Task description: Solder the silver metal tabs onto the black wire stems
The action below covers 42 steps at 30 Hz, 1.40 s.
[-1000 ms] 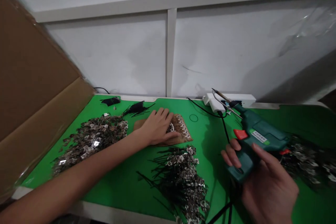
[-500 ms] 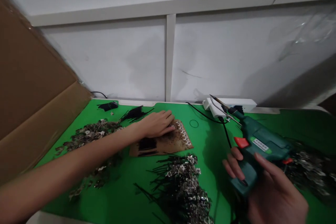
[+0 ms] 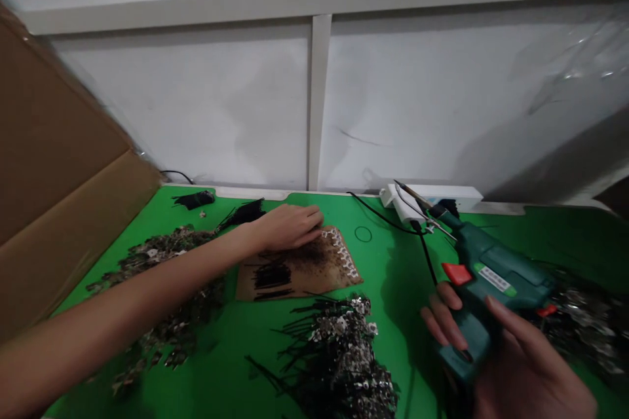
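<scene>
My right hand (image 3: 511, 347) is wrapped round the handle of a green soldering gun (image 3: 501, 262) with a red trigger; its metal tip points up and left, above the table. My left hand (image 3: 289, 226) reaches over a brown, scorched board (image 3: 314, 268), fingers bent down at its back edge. Whatever those fingertips pinch is hidden. A row of small silvery metal pieces (image 3: 344, 255) lines the board's right side, close to the left fingertips. Short black wires (image 3: 272, 276) lie on the board's left part.
Heaps of small metal parts lie left (image 3: 167, 340) and right (image 3: 590, 314). A front pile (image 3: 348, 347) has black wires attached. Black wire bundles (image 3: 194, 200) are at the back. A cardboard box (image 3: 73, 144) stands left, a white power strip (image 3: 462, 195) by the wall.
My left hand has shifted slightly left and up at the board's back edge, baring more of the metal row. The soldering gun stays in my right hand. The view has moved slightly.
</scene>
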Motion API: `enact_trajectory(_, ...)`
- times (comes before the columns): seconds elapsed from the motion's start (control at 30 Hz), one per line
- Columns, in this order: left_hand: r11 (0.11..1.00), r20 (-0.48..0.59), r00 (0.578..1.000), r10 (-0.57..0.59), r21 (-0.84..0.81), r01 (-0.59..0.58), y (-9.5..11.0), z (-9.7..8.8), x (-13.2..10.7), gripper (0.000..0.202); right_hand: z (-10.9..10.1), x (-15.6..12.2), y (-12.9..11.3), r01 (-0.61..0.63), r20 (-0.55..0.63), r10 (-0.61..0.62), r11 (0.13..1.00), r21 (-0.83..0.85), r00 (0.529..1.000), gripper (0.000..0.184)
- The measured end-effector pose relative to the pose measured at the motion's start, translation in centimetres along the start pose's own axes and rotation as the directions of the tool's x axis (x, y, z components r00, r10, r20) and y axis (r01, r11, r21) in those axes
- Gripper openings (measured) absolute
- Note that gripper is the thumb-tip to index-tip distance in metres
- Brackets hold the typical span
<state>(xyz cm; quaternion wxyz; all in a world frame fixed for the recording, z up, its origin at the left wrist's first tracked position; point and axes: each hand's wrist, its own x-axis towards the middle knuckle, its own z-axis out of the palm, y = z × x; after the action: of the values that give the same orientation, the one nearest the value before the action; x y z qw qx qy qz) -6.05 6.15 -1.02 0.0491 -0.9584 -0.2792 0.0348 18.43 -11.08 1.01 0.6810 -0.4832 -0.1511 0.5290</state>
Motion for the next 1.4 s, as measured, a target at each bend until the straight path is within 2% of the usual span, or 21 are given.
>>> enact_trajectory(0.43,0.987,-0.032,0.989,-0.142,-0.077,0.14,-2.2,0.1,-0.6,0.029,0.5,-0.2,-0.2,-0.033,-0.073,0.034,0.999,0.014,0.997,0.02)
enact_trajectory(0.5,0.973,-0.063,0.974,-0.217,-0.1,0.21,-2.1,-0.4,-1.0,0.03,0.5,-0.2,-0.2,-0.035,-0.081,0.036,0.999,0.018,0.996,0.02)
enact_trajectory(0.57,0.943,-0.095,0.942,-0.323,-0.12,0.311,-1.7,-0.9,-1.7,0.033,0.4,-0.2,-0.1,-0.034,-0.08,0.036,0.999,0.025,0.996,0.019)
enact_trajectory(0.63,0.919,-0.091,0.919,-0.383,-0.135,0.37,-1.1,-1.4,-2.7,0.036,0.3,-0.2,0.0,-0.03,-0.069,0.032,0.999,0.034,0.997,0.018)
enact_trajectory(0.83,0.946,-0.009,0.946,-0.325,-0.027,0.324,0.5,-0.8,-5.4,0.052,0.2,-0.3,-0.1,-0.035,-0.058,0.038,0.998,0.054,0.998,0.018)
enact_trajectory(1.03,0.95,0.007,0.95,-0.311,0.002,0.311,-0.6,0.0,-5.5,0.037,0.2,-0.3,0.1,-0.051,-0.065,0.055,0.997,0.063,0.996,0.016)
enact_trajectory(1.13,0.948,-0.037,0.947,-0.318,0.005,0.318,-1.2,0.0,-5.3,0.035,0.1,-0.2,0.1,-0.041,-0.066,0.046,0.997,0.07,0.997,0.018)
enact_trajectory(1.2,0.945,-0.102,0.941,-0.323,0.013,0.326,-0.9,-0.1,-4.9,0.037,0.1,-0.2,0.1,-0.039,-0.059,0.043,0.997,0.07,0.997,0.017)
enact_trajectory(1.33,0.963,-0.218,0.94,-0.262,0.001,0.269,1.4,-0.3,-3.0,0.037,0.2,-0.1,0.1,-0.033,-0.05,0.037,0.997,0.066,0.998,0.017)
enact_trajectory(1.4,0.983,-0.208,0.961,-0.182,-0.001,0.186,2.5,-0.2,-1.8,0.034,0.3,-0.2,0.0,-0.039,-0.056,0.043,0.997,0.069,0.997,0.018)
